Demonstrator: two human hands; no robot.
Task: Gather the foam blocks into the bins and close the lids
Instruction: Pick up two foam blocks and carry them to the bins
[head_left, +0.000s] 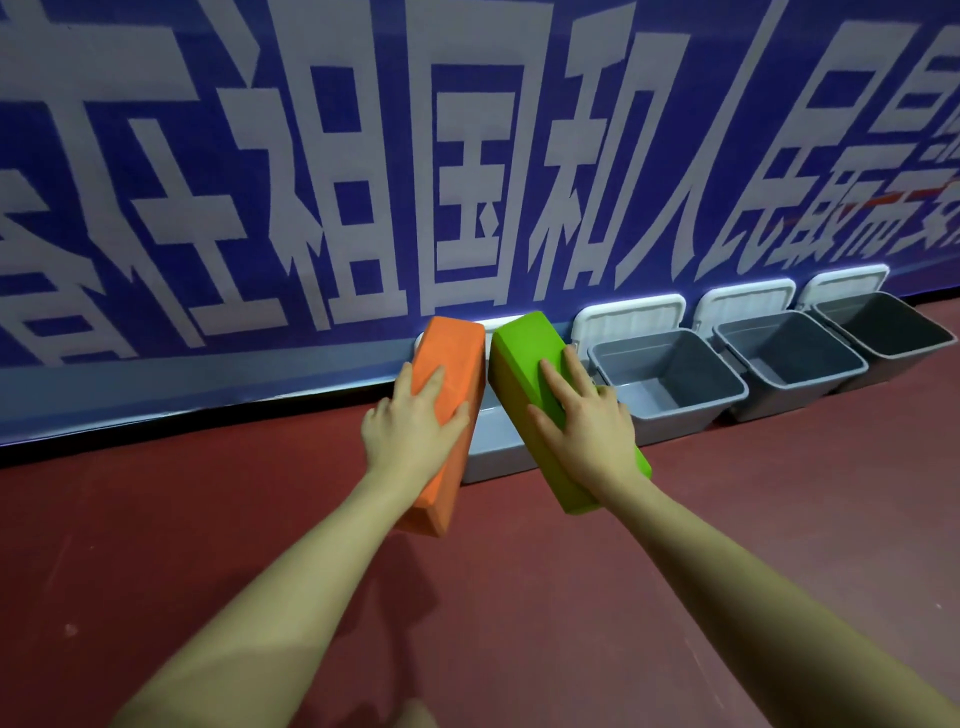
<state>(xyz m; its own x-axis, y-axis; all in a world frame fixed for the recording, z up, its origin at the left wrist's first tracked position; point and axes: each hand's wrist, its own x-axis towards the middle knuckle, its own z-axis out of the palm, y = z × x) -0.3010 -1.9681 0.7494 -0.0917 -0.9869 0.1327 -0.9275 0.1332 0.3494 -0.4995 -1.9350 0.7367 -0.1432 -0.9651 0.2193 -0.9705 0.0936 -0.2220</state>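
Observation:
My left hand (413, 428) grips an orange foam block (451, 364) from above, and my right hand (587, 421) grips a green foam block (522, 353) the same way. Both blocks hang side by side over the leftmost grey bin (496, 449), which they largely hide. To its right stand three more grey bins, the nearest (670, 376), then the middle one (789, 358), then the far one (883, 330). All three are open with nothing visible inside. Their white lids, the nearest lid (628, 317) included, lean back against the wall.
A blue banner with large white characters (363, 182) covers the wall right behind the bins. The floor (519, 597) is dark red and runs toward me beneath my arms.

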